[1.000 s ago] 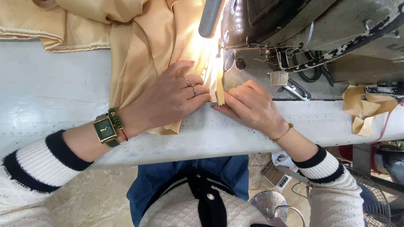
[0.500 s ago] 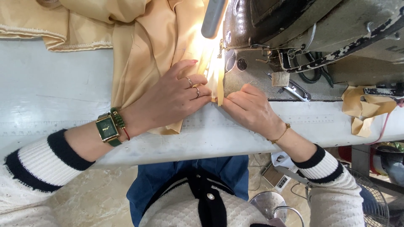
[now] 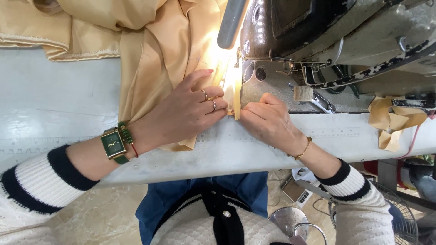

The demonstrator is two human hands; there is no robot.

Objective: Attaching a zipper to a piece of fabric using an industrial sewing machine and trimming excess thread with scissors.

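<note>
Edged slightly further toward the machine than half a second ago, both hands, with the fabric fed a touch deeper under the head. Left hand (image 3: 184, 113) spread flat on the tan fabric (image 3: 154, 68), fingers together and extended, two rings showing, pressing the cloth down onto the white worktable (image 3: 54, 100), probably to keep the layers from sliding. Right hand (image 3: 268, 120) curled just beside it, fingertips pinched on the folded edge of the fabric, thumb tucked under and out of sight (so whether it grips from below cannot be told). Folded edge held upright between the two hands, right at the brightly lit needle area of the sewing machine (image 3: 327, 41); looks held that way to keep the seam straight on its way in. Rest of the fabric bunched toward the far side of the table, clear of the seam. Green square wristwatch (image 3: 113, 144) on the left wrist, thin gold bracelet (image 3: 303, 149) on the right. Small tan scrap (image 3: 390, 122) draped over the table edge well apart to the right, near the machine base. Striped cuffs on both sleeves, blue denim lap below the table edge.
</note>
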